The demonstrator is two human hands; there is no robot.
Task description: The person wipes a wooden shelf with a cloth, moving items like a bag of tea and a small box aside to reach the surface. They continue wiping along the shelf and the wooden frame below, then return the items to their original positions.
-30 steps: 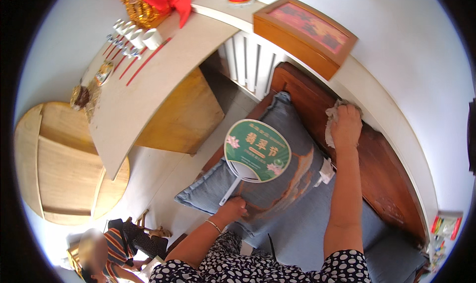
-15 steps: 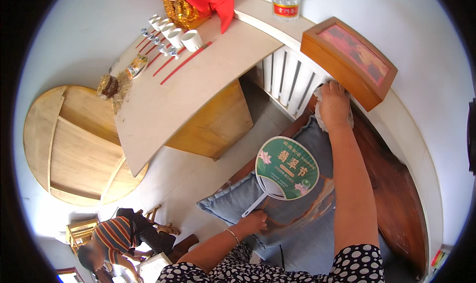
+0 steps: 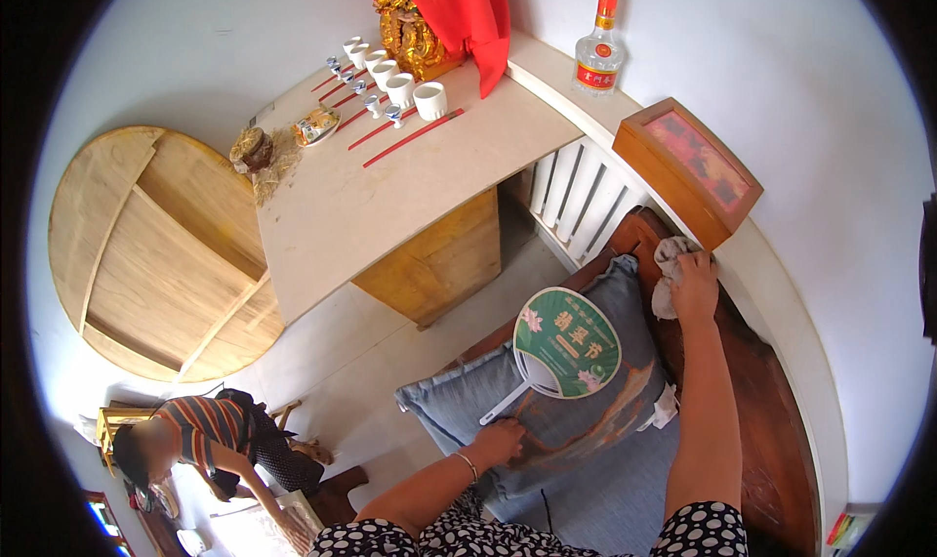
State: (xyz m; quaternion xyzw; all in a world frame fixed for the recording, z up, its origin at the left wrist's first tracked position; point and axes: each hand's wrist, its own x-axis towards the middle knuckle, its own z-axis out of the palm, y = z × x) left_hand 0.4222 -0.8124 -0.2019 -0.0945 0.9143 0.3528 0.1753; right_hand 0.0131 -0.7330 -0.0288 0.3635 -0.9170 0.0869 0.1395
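Observation:
My right hand (image 3: pixel 695 288) is closed on a crumpled greyish-white cloth (image 3: pixel 669 276) and presses it against the dark wooden backrest (image 3: pixel 756 381) of a bench, just below a wooden box. Lower left, my left hand (image 3: pixel 496 444) rests with curled fingers on a blue-grey cushion (image 3: pixel 595 430), seeming to grip its fabric. Beside that hand lies the white handle of a round green fan (image 3: pixel 569 342), flat on the cushion. The fan is not in my grasp. A bit of white cloth or tissue (image 3: pixel 664 408) shows at the cushion's right side.
The wooden box (image 3: pixel 688 171) and a clear bottle (image 3: pixel 598 54) stand on the wall ledge. A table (image 3: pixel 390 201) carries white cups (image 3: pixel 429 100), red chopsticks (image 3: pixel 413 137) and a gold figure (image 3: pixel 415 30). A round wooden board (image 3: pixel 161 254) leans left. Another person (image 3: pixel 210 435) bends at lower left.
My right hand and the cloth have shifted down and right along the backrest, away from the white slats. My left hand stays on the cushion. The view has tilted, showing the whole bottle.

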